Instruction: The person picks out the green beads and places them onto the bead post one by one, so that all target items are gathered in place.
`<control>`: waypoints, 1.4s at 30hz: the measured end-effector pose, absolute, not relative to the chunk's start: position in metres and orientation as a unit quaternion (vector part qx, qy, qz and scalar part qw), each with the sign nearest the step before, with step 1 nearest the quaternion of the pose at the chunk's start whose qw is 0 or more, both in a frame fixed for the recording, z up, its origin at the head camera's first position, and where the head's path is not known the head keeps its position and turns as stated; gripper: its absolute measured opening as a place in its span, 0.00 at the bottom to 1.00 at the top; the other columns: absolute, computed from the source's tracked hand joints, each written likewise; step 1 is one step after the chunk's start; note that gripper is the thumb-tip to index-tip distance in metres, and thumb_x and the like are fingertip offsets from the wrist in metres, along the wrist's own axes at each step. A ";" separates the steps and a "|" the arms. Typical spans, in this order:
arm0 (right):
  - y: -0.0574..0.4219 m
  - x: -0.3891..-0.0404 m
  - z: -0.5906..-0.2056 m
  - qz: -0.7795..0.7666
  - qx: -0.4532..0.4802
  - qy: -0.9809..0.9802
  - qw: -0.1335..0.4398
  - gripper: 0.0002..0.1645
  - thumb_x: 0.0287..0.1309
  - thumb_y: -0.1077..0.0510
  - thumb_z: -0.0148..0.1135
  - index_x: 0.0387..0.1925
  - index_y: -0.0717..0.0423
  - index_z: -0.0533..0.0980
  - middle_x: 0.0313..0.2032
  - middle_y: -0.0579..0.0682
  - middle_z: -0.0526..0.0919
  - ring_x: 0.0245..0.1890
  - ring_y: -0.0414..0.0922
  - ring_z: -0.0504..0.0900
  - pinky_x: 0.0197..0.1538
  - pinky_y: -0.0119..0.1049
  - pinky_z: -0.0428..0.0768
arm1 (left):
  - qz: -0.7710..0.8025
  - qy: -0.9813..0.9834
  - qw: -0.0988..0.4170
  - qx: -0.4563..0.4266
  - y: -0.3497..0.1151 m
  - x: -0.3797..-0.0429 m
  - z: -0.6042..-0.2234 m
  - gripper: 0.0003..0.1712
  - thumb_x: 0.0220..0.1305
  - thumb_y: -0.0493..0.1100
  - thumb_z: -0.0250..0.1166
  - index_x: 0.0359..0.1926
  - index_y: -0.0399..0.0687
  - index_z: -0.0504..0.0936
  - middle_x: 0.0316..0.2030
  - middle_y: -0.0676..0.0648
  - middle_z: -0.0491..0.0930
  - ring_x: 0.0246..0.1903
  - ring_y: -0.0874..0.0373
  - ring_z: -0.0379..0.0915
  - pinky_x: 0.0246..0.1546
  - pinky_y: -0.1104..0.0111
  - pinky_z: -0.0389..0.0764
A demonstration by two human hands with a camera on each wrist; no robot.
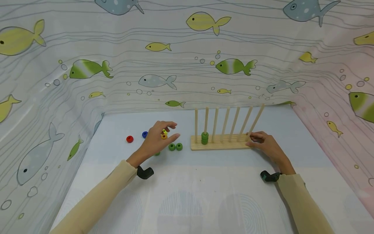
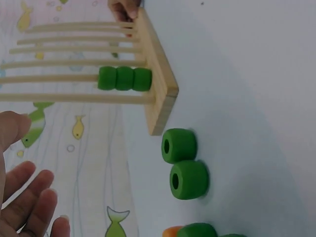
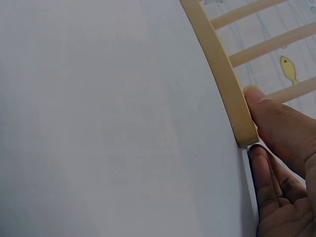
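A wooden peg rack (image 1: 220,146) with several upright pegs stands on the table. Three green beads (image 2: 125,78) are stacked on its second peg from the left. At the rack's right end my right hand (image 1: 262,143) holds the base, with the thumb (image 3: 276,118) on top and the other fingers curled by the end. My left hand (image 1: 156,138) hovers over the loose beads left of the rack, fingers spread and gripping nothing. Two loose green beads (image 2: 179,145) lie between that hand and the rack.
A red bead (image 1: 130,139) and a blue bead (image 1: 144,134) lie further left. Yellow and orange beads (image 1: 164,136) and another green bead (image 1: 157,153) are partly hidden by the left hand. A fish-patterned curtain (image 1: 187,65) surrounds the white table (image 1: 198,185).
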State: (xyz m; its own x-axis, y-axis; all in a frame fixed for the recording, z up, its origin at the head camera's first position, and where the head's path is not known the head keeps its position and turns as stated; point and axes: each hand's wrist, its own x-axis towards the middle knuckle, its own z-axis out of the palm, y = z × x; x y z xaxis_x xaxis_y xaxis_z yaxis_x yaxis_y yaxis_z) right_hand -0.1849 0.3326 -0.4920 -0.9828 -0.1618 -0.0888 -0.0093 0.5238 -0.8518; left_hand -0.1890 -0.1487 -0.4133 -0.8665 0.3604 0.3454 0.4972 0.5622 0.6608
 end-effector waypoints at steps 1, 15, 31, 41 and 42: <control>0.333 -0.185 -0.492 -0.484 -0.049 0.870 0.078 0.38 0.65 0.50 0.71 0.69 0.65 0.71 0.64 0.64 0.71 0.65 0.61 0.72 0.50 0.15 0.69 | -0.398 -0.882 0.083 -0.240 -0.151 -0.188 -0.414 0.26 0.65 0.53 0.74 0.60 0.50 0.81 0.51 0.51 0.81 0.46 0.53 0.74 0.45 0.48 0.80; 0.319 -0.172 -0.464 -0.480 -0.059 0.872 0.081 0.35 0.67 0.57 0.69 0.67 0.72 0.70 0.61 0.69 0.71 0.65 0.67 0.72 0.48 0.15 0.70 | -0.394 -0.893 0.068 -0.207 -0.186 -0.173 -0.436 0.25 0.66 0.50 0.73 0.59 0.45 0.81 0.49 0.44 0.83 0.45 0.49 0.74 0.43 0.51 0.79; 0.338 -0.187 -0.499 -0.476 -0.047 0.875 0.076 0.41 0.62 0.43 0.73 0.69 0.62 0.73 0.62 0.60 0.73 0.65 0.58 0.73 0.52 0.17 0.69 | -0.373 -0.910 0.042 -0.176 -0.222 -0.155 -0.465 0.24 0.65 0.48 0.74 0.58 0.43 0.82 0.51 0.46 0.83 0.46 0.53 0.73 0.46 0.54 0.77; 0.337 -0.187 -0.499 -0.475 -0.049 0.876 0.074 0.39 0.63 0.43 0.72 0.68 0.61 0.74 0.61 0.59 0.74 0.65 0.57 0.73 0.53 0.17 0.68 | -0.362 -0.915 0.043 -0.173 -0.229 -0.150 -0.481 0.23 0.63 0.45 0.75 0.57 0.45 0.83 0.50 0.49 0.83 0.43 0.55 0.72 0.43 0.60 0.76; 0.337 -0.187 -0.499 -0.476 -0.049 0.875 0.074 0.39 0.63 0.43 0.72 0.68 0.61 0.74 0.61 0.59 0.74 0.65 0.57 0.73 0.53 0.17 0.68 | -0.361 -0.916 0.041 -0.170 -0.229 -0.150 -0.482 0.23 0.64 0.45 0.75 0.57 0.45 0.83 0.50 0.49 0.83 0.43 0.55 0.72 0.43 0.61 0.76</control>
